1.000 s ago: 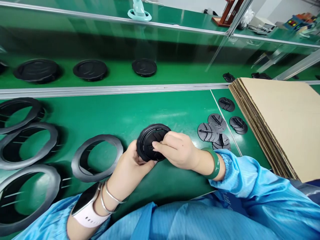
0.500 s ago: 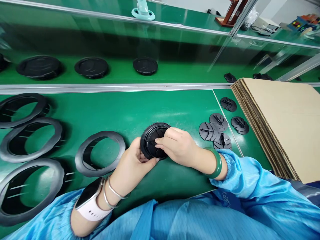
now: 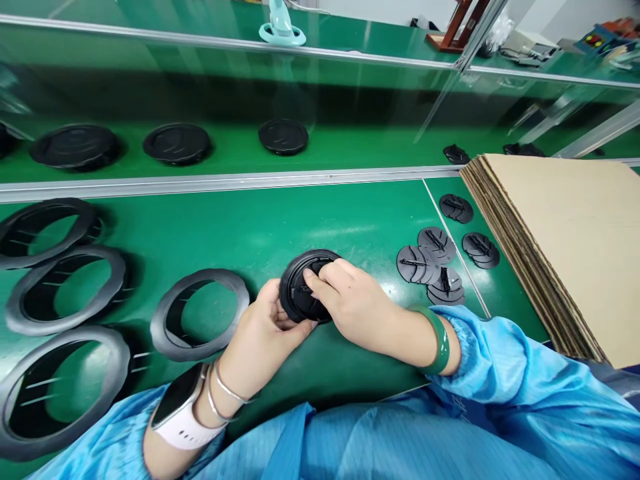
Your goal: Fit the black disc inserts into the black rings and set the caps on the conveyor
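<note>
My left hand [image 3: 270, 327] grips the lower left rim of a black round plastic part [image 3: 294, 283], thumb along its bottom edge. The part has a stepped, ring-like rim and a recessed inside, and is held above the green table, tilted toward me. Curled over its right side, my right hand [image 3: 356, 303] presses thumb and fingers together at the recessed face. Those fingers cover much of the inside. To the right lie several thin black discs [image 3: 414, 264] with raised central bars. Left of my left hand sits a large black ring [image 3: 163, 327].
More large black rings [image 3: 117, 287] cluster at the far left. Stacked cardboard sheets [image 3: 560, 220] lie at the right. Behind a metal rail [image 3: 225, 185], round black covers [image 3: 177, 143] rest on a green strip. A light teal stand [image 3: 283, 33] is on the upper shelf.
My right thumb and fingers have shifted on the recessed face, with the hand turned slightly lower. My left hand keeps its hold on the part. The whole view has tilted a little.
</note>
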Demonstrator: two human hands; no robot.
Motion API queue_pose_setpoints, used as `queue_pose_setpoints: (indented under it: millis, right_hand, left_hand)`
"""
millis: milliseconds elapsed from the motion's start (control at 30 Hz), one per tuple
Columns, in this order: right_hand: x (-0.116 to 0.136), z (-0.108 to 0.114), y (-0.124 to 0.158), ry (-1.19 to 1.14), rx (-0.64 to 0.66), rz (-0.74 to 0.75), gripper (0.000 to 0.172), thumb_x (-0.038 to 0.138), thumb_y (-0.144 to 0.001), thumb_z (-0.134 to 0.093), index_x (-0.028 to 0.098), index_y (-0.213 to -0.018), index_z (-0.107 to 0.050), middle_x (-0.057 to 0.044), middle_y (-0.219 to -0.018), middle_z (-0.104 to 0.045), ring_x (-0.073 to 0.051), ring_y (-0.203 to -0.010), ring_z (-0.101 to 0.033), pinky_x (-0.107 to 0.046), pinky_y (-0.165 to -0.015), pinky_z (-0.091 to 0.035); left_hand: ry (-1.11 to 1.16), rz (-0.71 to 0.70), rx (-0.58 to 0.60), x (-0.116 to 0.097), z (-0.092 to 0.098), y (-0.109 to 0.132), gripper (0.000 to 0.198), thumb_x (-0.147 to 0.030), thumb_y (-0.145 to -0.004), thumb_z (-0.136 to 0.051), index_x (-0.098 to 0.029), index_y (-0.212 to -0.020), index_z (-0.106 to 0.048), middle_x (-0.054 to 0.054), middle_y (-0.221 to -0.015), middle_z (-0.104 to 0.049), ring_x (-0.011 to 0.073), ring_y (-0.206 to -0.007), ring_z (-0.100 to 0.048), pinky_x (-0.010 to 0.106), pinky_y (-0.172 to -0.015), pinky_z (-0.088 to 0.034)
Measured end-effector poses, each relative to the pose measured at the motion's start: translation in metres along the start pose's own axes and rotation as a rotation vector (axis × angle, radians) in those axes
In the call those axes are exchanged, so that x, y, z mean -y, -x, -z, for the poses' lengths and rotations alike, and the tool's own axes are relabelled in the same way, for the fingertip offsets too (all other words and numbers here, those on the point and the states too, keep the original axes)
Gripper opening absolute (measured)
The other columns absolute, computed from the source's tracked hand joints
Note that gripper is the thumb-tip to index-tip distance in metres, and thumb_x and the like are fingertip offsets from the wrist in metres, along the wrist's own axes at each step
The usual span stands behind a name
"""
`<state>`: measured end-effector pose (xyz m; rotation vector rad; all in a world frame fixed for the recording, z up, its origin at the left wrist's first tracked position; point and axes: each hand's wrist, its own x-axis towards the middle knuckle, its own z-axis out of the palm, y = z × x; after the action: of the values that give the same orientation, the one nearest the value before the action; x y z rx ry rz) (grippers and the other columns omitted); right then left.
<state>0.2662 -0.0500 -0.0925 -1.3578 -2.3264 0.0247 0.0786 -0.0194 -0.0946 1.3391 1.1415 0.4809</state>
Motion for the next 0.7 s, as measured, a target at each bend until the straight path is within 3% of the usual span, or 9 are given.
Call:
queue_pose_setpoints:
  millis: [100, 167, 233, 333, 433, 533, 700]
  right_hand:
    - [-0.004, 0.007, -0.001, -0.127, -0.166, -0.012, 0.031, 0.018, -0.101, -0.045, 0.016, -0.13, -0.057, -0.012, -0.105, -0.062, -0.025, -0.099, -0.054, -0.043, -0.088, -0.051]
    - [-0.009, 0.01, -0.002, -0.231, -0.263, -0.162, 0.035, 0.026, -0.1, -0.053, 0.02, -0.134, -0.054, -0.012, -0.119, -0.06, -0.026, -0.114, -0.053, -0.047, -0.1, -0.046]
    - [-0.015, 0.009, -0.003, -0.366, -0.237, -0.357, 0.035, 0.029, -0.099, -0.056, 0.021, -0.133, -0.055, -0.011, -0.123, -0.059, -0.026, -0.118, -0.053, -0.047, -0.103, -0.044]
    - [-0.02, 0.002, -0.004, -0.589, -0.114, -0.517, 0.02, 0.028, -0.099, -0.056, 0.021, -0.116, -0.063, -0.006, -0.108, -0.064, -0.022, -0.104, -0.058, -0.04, -0.093, -0.049]
    - [-0.02, -0.005, -0.005, -0.683, -0.113, -0.567, 0.01, 0.028, -0.096, -0.06, 0.021, -0.101, -0.063, -0.004, -0.099, -0.061, -0.02, -0.098, -0.057, -0.036, -0.087, -0.048]
    - [-0.016, -0.008, -0.005, -0.745, -0.149, -0.611, 0.011, 0.03, -0.092, -0.063, 0.021, -0.092, -0.059, -0.002, -0.094, -0.056, -0.019, -0.093, -0.055, -0.034, -0.081, -0.047]
    - [-0.012, -0.01, -0.006, -0.794, -0.185, -0.677, 0.021, 0.035, -0.087, -0.068, 0.021, -0.083, -0.053, 0.0, -0.086, -0.052, -0.018, -0.084, -0.051, -0.032, -0.075, -0.044]
  left_hand:
    - [0.11, -0.012, -0.026, 0.002, 0.0, -0.003, 0.058, -0.029, -0.066, -0.084, -0.021, -0.112, -0.049, 0.0, -0.094, -0.073, 0.0218, -0.085, -0.074, 0.033, -0.074, -0.062]
    - [0.176, -0.032, -0.043, 0.004, -0.001, -0.005, 0.067, -0.028, -0.063, -0.085, -0.02, -0.118, -0.048, 0.003, -0.105, -0.072, 0.0238, -0.095, -0.073, 0.037, -0.082, -0.062]
    - [0.179, -0.031, -0.044, 0.005, 0.0, -0.006, 0.073, -0.028, -0.061, -0.087, -0.021, -0.122, -0.047, 0.006, -0.115, -0.07, 0.0263, -0.104, -0.071, 0.041, -0.088, -0.06]
    - [0.108, -0.03, -0.03, 0.006, 0.002, -0.005, 0.079, -0.032, -0.056, -0.091, -0.021, -0.121, -0.046, 0.01, -0.125, -0.065, 0.0309, -0.117, -0.064, 0.046, -0.098, -0.055]
    - [0.053, -0.095, -0.003, 0.005, 0.006, -0.002, 0.073, -0.041, -0.069, -0.084, -0.022, -0.127, -0.045, 0.011, -0.134, -0.06, 0.031, -0.125, -0.058, 0.045, -0.103, -0.05]
    - [-0.075, -0.157, -0.01, 0.003, 0.008, 0.0, 0.053, -0.046, -0.087, -0.067, -0.023, -0.131, -0.047, 0.007, -0.13, -0.061, 0.0277, -0.123, -0.058, 0.041, -0.104, -0.047]
    - [-0.213, -0.175, -0.027, -0.003, 0.008, 0.0, 0.043, -0.049, -0.093, -0.059, -0.023, -0.127, -0.05, 0.004, -0.119, -0.065, 0.0249, -0.112, -0.06, 0.037, -0.098, -0.047]
